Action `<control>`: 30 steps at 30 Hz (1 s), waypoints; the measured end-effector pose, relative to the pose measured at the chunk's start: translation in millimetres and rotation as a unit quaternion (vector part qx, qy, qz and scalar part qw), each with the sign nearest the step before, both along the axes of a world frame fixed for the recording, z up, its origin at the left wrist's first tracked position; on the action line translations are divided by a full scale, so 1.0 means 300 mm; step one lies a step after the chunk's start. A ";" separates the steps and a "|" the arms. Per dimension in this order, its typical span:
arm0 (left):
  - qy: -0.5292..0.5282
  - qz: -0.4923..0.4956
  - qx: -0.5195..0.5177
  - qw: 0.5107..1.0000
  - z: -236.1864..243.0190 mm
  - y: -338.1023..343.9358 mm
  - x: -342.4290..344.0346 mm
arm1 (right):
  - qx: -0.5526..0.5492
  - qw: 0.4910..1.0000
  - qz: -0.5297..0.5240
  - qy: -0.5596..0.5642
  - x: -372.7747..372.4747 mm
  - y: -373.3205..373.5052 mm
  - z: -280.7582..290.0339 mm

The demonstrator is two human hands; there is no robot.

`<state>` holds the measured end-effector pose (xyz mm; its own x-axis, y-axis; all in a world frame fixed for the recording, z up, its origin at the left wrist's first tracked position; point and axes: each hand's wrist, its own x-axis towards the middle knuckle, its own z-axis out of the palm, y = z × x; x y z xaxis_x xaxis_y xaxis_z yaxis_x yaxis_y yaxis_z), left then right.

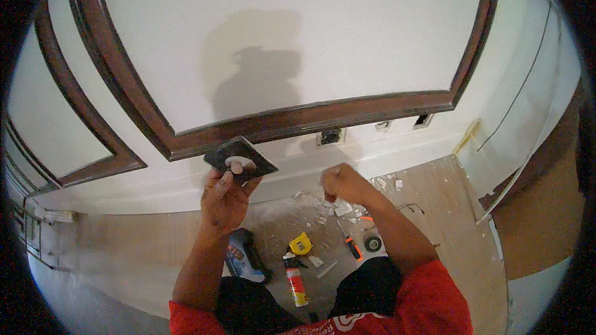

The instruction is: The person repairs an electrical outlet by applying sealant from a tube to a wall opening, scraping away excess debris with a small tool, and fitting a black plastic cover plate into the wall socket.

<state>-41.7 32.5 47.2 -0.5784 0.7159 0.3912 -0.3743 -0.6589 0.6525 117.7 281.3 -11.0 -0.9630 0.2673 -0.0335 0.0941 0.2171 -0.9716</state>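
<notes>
Centrally, left hand (226, 203) holding dark square plate (238, 151); a slackened grip might drop it. Right hand (343, 184) curled, contents indiscernible.

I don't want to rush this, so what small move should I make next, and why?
Perhaps bring the plate toward the leftmost wall opening to check its fit: your left hand holds it left of that opening, which is uncovered.
</notes>
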 end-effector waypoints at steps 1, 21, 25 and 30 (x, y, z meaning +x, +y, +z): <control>-0.029 -0.016 -0.006 0.999 -0.009 0.000 -0.007 | 0.095 0.993 0.068 0.028 0.008 -0.034 0.026; 0.240 0.082 -0.173 0.952 -0.103 0.054 0.058 | 0.232 0.937 -0.012 0.262 0.097 -0.181 0.261; 0.533 0.245 -0.221 0.779 0.029 0.013 0.086 | 0.301 0.904 0.019 0.303 0.096 -0.175 0.259; 0.561 0.143 -0.182 0.795 0.006 -0.005 0.060 | 0.269 0.909 0.053 0.313 0.087 -0.200 0.253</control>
